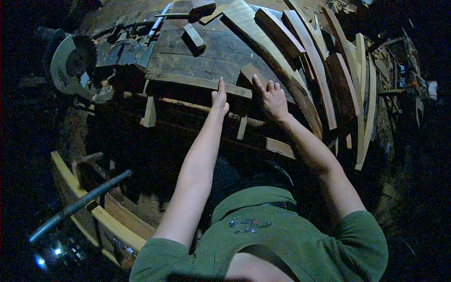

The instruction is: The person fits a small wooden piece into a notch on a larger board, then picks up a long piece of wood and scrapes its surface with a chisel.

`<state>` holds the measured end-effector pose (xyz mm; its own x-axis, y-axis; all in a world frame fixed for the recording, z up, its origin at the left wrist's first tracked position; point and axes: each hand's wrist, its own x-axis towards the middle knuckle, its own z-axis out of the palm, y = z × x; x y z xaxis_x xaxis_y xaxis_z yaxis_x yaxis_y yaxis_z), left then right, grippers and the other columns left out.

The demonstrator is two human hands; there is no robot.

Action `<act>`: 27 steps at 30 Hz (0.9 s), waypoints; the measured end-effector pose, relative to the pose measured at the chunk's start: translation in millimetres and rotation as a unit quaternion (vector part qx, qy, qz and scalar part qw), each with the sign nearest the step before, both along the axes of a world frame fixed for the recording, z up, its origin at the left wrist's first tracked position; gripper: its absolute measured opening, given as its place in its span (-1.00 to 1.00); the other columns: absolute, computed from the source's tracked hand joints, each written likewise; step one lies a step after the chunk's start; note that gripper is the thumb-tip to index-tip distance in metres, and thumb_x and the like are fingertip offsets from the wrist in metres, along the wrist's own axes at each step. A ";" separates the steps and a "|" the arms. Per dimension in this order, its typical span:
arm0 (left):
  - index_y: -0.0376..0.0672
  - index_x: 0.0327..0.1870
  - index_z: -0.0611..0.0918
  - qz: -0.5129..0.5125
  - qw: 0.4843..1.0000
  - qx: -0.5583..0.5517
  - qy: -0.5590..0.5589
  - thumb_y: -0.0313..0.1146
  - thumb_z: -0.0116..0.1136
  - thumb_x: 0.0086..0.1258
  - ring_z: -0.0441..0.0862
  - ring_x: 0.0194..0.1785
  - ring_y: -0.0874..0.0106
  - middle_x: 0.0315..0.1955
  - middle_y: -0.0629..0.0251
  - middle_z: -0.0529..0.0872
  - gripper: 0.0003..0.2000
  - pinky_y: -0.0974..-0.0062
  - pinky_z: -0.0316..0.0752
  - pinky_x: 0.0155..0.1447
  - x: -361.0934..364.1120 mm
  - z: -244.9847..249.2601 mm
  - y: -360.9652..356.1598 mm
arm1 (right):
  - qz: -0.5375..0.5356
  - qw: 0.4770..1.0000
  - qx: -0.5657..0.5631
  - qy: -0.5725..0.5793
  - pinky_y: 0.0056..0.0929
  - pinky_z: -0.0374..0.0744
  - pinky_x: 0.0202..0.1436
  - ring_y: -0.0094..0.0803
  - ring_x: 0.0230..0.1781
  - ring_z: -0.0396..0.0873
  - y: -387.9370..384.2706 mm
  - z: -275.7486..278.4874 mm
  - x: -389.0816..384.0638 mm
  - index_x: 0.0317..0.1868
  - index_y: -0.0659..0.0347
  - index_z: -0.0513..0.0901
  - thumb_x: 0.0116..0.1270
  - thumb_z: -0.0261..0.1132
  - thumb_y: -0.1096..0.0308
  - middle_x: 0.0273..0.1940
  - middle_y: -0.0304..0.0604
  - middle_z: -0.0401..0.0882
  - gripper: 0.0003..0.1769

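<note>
woodworking workshop: circular saw (70,66), stacked planks (319,61)

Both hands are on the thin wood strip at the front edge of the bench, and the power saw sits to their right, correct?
Not quite: the head view shows the power saw to their left, not right. The left hand and right hand are indeed on the thin wood strip at the front edge of the bench.
</note>
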<state>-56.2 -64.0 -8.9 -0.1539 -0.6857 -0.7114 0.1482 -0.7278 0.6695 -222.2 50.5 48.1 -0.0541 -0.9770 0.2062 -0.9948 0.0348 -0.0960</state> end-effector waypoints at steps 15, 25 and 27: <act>-0.44 0.30 -0.20 0.008 0.995 -0.099 -0.024 0.22 -0.18 0.26 -0.09 0.38 0.23 0.32 -0.04 -0.11 -0.08 0.42 -0.11 0.35 -46.0 38.0 100.8 | 0.161 0.979 0.100 0.071 -0.35 0.34 -0.10 -0.20 -0.02 0.28 15.6 15.4 5.8 0.31 -0.33 0.06 -0.06 0.25 0.22 -0.01 -0.09 0.29 -0.12; -0.20 0.34 0.03 0.193 0.979 -0.028 0.055 0.23 -0.43 0.32 0.14 0.31 0.31 0.30 0.12 0.10 -0.26 0.44 0.09 0.30 3.6 58.7 16.7 | 0.224 0.961 0.156 0.041 -0.39 0.33 -0.11 -0.21 0.02 0.28 -83.0 29.5 81.3 0.29 -0.40 0.11 0.15 0.06 0.19 0.03 -0.10 0.31 -0.35; 0.05 0.35 0.01 0.213 0.972 -0.104 -0.004 0.37 -0.44 0.21 0.14 0.29 0.34 0.29 0.29 0.11 -0.23 0.28 0.13 0.28 32.1 19.3 -21.9 | 0.253 0.954 0.145 0.072 -0.39 0.33 -0.14 -0.23 0.03 0.28 -123.4 4.6 110.6 0.24 -0.40 0.19 0.18 0.02 0.16 0.09 -0.14 0.30 -0.43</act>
<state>-24.1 -85.9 10.5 0.1804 -0.8145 -0.5514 0.4006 -0.4512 0.7975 -111.6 -72.9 52.7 0.4471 -0.8882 -0.1062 -0.8939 -0.4479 -0.0171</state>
